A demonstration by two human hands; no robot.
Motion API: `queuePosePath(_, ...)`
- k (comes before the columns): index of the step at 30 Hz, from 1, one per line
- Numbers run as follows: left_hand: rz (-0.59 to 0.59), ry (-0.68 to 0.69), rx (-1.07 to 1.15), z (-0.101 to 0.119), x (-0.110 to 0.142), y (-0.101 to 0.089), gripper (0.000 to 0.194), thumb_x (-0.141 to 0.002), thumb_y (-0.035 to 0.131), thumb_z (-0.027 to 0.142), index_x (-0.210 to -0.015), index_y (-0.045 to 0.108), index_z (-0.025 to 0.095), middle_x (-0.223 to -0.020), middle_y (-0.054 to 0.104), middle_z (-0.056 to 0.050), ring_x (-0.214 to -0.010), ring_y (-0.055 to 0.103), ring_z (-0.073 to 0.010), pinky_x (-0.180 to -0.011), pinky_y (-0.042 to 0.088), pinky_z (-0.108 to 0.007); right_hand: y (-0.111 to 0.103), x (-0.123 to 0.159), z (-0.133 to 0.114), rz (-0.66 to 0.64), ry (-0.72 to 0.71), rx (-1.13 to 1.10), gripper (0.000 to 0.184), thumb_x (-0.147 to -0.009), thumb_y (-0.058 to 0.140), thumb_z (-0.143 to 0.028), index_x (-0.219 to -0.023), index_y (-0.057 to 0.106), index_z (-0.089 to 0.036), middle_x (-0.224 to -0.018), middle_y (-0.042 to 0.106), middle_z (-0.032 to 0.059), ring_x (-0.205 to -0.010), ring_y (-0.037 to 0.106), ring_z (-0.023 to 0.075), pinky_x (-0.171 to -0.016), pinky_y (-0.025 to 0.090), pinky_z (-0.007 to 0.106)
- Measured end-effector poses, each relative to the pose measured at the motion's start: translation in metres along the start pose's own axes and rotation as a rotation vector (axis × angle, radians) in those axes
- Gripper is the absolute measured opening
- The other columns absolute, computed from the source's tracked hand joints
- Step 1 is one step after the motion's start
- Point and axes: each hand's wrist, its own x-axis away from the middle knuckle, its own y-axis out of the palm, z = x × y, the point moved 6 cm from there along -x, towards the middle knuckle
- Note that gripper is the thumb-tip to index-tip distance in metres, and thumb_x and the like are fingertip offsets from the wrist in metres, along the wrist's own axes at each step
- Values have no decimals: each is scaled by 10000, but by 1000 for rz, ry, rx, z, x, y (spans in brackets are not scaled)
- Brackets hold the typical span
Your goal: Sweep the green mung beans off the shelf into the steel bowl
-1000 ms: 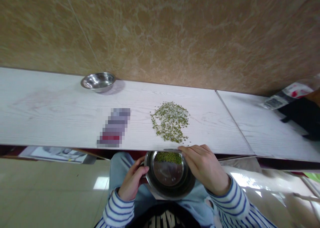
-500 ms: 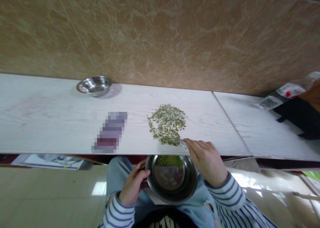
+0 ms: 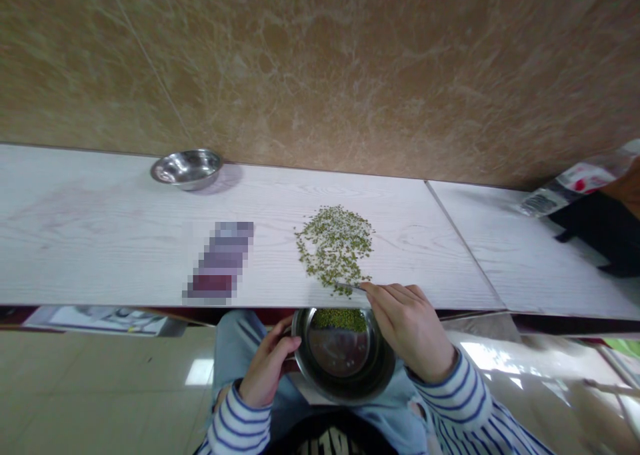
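Small green mung beans (image 3: pixel 336 236) lie loosely spread on the white tabletop. My right hand (image 3: pixel 407 322) is closed around a thin metal utensil (image 3: pixel 353 286), whose tip touches the beans nearest the table edge; its exact kind is unclear. Below that edge, a steel bowl (image 3: pixel 344 388) is tilted over my lap. My left hand (image 3: pixel 270 362) grips its left rim, thumb on the near side and fingers partly hidden. More green beans (image 3: pixel 340 319) are gathered inside the bowl at its far side, under the table edge.
An empty steel bowl (image 3: pixel 187 170) stands by the wall at the back left. A pixelated flat object (image 3: pixel 220 262) lies left of the beans. At the far right are a clear plastic package (image 3: pixel 565 187) and a black item (image 3: pixel 600 232). A seam crosses the tabletop (image 3: pixel 457 235).
My right hand has shifted slightly left and toward the table edge with the utensil. A few beans there have moved closer to the edge. The left hand and its bowl stay put.
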Motion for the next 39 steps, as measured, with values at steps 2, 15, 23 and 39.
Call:
queuePosePath(2,16,12,10,1,1,0,402,-605,744,245,-999,716,169,-772,750,-16,-612,651,-155,-519,487,-239,1,1,1,4,4,12,259,-992,474,-163,-1187,641,-200,-951,744,15,-836,661,165,-739,376,327)
queuePosePath(15,27,8,7,2,3,2,391,-588,747,244,-972,724,176,-792,758,-27,-660,667,-174,-523,494,-243,-10,11,5,-15,-9,0,239,-1005,448,-178,-1162,627,-198,-973,741,13,-851,658,164,-745,372,322)
queuePosePath(23,10,11,10,0,2,4,408,-604,736,251,-1002,712,166,-785,761,-25,-612,654,-166,-505,502,-254,-12,18,4,-77,-20,23,231,-1002,456,-188,-1151,630,-214,-947,740,-1,-841,659,163,-741,363,330)
queuePosePath(39,5,4,-37,1,2,3,445,-602,741,275,-1032,715,167,-761,745,-37,-700,682,-218,-543,489,-270,-10,9,8,-62,5,46,239,-998,451,-183,-1135,646,-203,-923,746,21,-820,664,164,-729,379,324)
